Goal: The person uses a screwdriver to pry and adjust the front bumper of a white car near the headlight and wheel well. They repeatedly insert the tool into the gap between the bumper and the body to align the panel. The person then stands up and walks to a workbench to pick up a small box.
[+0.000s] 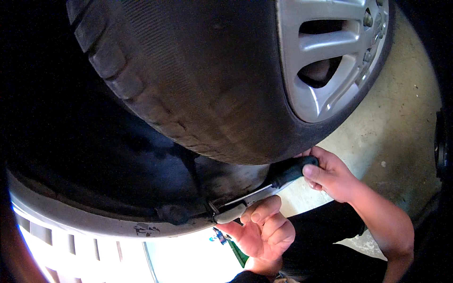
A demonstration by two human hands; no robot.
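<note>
My right hand (330, 173) is wrapped round the dark handle of a screwdriver (293, 171) just below the tire. The thin metal shaft runs down and left to the inner lip of the wheel arch; its tip cannot be made out. Close to that end, my left hand (264, 231) has its fingers curled, thumb and forefinger pinching the light-coloured edge of the wheel arch (230, 214). A dark wheel arch liner (174, 212) lies beside the shaft, mostly in shadow. Overhead stands the large black tire (198, 80).
A silver spoked wheel (311, 94) with lug nuts sits in the tire. Pale, stained floor (401, 132) stretches to the right. Paint is chipped on the silver fender (118, 226). Bright light floods the lower left, near a small blue object (220, 237) and a green one (238, 253).
</note>
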